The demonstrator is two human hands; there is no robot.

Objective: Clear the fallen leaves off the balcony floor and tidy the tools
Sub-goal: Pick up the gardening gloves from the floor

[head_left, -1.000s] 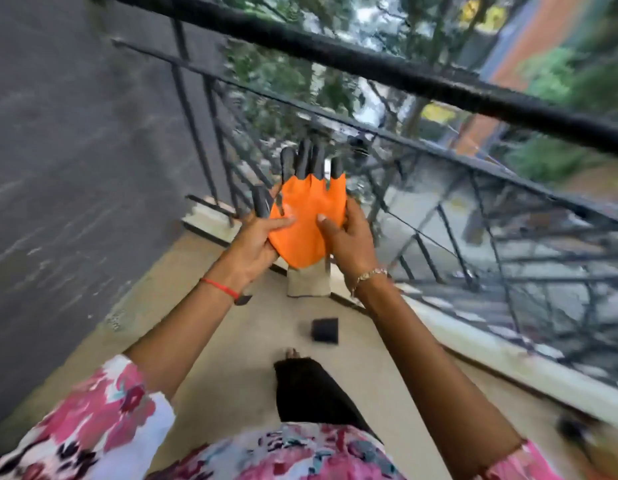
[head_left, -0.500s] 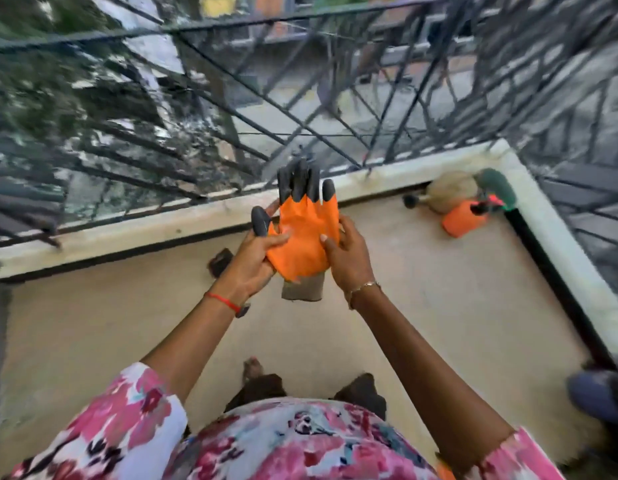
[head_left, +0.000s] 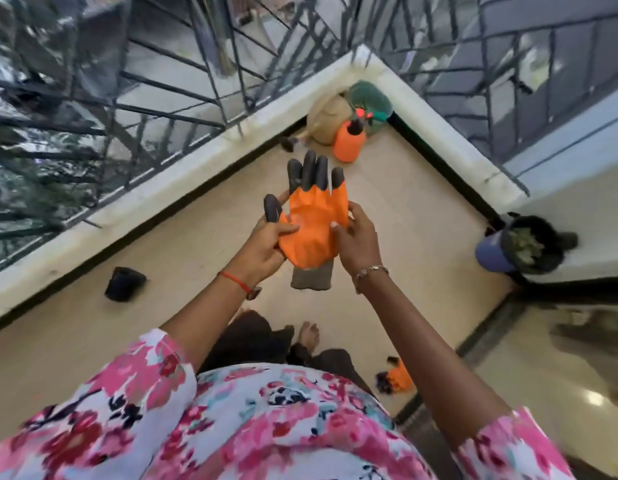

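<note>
I hold an orange garden glove (head_left: 312,223) with black claw tips and a grey cuff upright in front of me. My left hand (head_left: 264,245) grips its left edge near the thumb, thumb laid across the palm side. My right hand (head_left: 357,242) grips its right edge, thumb on the orange face. A second orange glove (head_left: 397,375) lies on the beige balcony floor (head_left: 404,209) by my right leg. In the far corner stand an orange spray bottle (head_left: 349,143), a tan sack (head_left: 326,119) and a green object (head_left: 371,98).
A black metal railing (head_left: 183,109) on a white curb (head_left: 162,188) bounds the balcony on two sides. A small black pot (head_left: 124,284) lies by the left curb. A black pot holding leaves (head_left: 523,245) sits at the right, near the doorway threshold (head_left: 480,336). My bare foot (head_left: 309,334) shows below.
My view has swung right and down, from the grey wall and railing to the balcony corner with the tools. Both hands keep the same hold on the glove.
</note>
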